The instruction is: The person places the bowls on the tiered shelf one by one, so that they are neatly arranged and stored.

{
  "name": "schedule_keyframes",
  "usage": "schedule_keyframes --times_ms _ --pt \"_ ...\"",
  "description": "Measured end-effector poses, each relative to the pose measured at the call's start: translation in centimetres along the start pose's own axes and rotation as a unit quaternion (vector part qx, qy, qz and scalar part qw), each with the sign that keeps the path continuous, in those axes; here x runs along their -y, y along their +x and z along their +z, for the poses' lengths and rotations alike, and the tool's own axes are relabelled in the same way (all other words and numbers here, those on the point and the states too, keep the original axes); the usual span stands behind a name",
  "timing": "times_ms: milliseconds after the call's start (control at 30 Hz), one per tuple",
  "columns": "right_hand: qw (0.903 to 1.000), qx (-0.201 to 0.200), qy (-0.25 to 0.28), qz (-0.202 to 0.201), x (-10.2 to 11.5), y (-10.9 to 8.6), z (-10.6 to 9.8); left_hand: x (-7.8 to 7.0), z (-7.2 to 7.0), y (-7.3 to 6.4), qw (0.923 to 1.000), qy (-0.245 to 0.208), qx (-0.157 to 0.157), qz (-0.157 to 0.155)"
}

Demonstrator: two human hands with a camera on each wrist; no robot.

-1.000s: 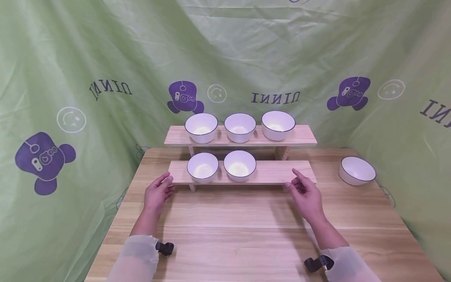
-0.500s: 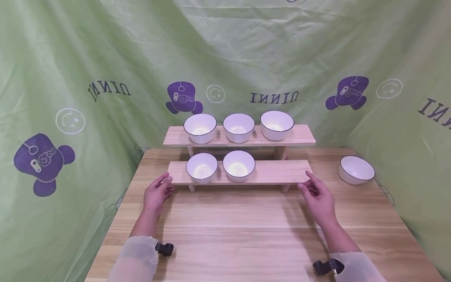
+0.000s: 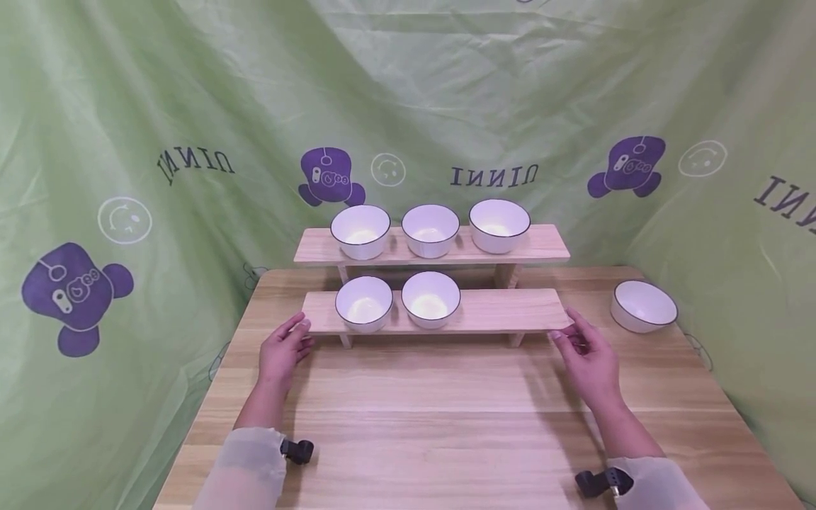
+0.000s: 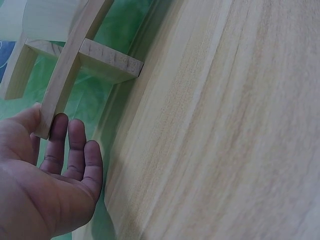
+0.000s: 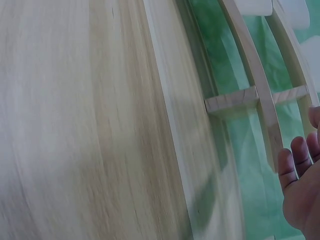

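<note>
A two-tier wooden rack stands at the back of the table. White dark-rimmed bowls sit on its lower shelf (image 3: 510, 309), including a left bowl (image 3: 364, 304) and a middle bowl (image 3: 431, 299). My left hand (image 3: 280, 358) pinches the lower shelf's left end, its thumb on the board and the index finger beneath, as the left wrist view shows. At the opposite end, my right hand (image 3: 593, 361) has its loosely bent fingers (image 5: 287, 167) beside the board's corner; firm contact cannot be made out.
Three similar bowls line the upper shelf (image 3: 315, 244), among them a right-hand bowl (image 3: 500, 227). Another bowl (image 3: 644, 306) sits on the wooden table (image 3: 414, 425), right of the rack. Green printed cloth (image 3: 408, 85) hangs behind and along both sides.
My right hand has moved rightward along the lower shelf's front edge to its right end. My left hand has stayed at the left end. The bowls keep their places on the rack.
</note>
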State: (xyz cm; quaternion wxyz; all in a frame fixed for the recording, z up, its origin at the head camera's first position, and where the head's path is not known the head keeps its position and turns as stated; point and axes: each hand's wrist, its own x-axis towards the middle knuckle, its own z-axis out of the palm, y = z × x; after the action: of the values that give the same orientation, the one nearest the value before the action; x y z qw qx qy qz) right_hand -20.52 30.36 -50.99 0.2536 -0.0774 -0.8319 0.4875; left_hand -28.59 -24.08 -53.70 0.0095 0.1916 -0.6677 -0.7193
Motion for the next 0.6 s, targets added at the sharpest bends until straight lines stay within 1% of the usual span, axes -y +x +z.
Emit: schedule_keyframes --times_ms 200,400,600 --pt "0.9997 -0.005 -0.011 0.020 -0.3 0.4 -0.9 -0.2 0.0 0.1 1.0000 0.004 0.003 -0.004" --pt "0.9988 -0.014 -0.020 0.043 -0.8 0.8 -1.7 0.0 0.1 0.1 1.0000 0.001 0.005 0.007" --pt "0.9980 -0.016 -0.020 0.057 -1.7 1.1 -2.2 0.0 0.1 0.0 1.0000 0.002 -0.001 0.009"
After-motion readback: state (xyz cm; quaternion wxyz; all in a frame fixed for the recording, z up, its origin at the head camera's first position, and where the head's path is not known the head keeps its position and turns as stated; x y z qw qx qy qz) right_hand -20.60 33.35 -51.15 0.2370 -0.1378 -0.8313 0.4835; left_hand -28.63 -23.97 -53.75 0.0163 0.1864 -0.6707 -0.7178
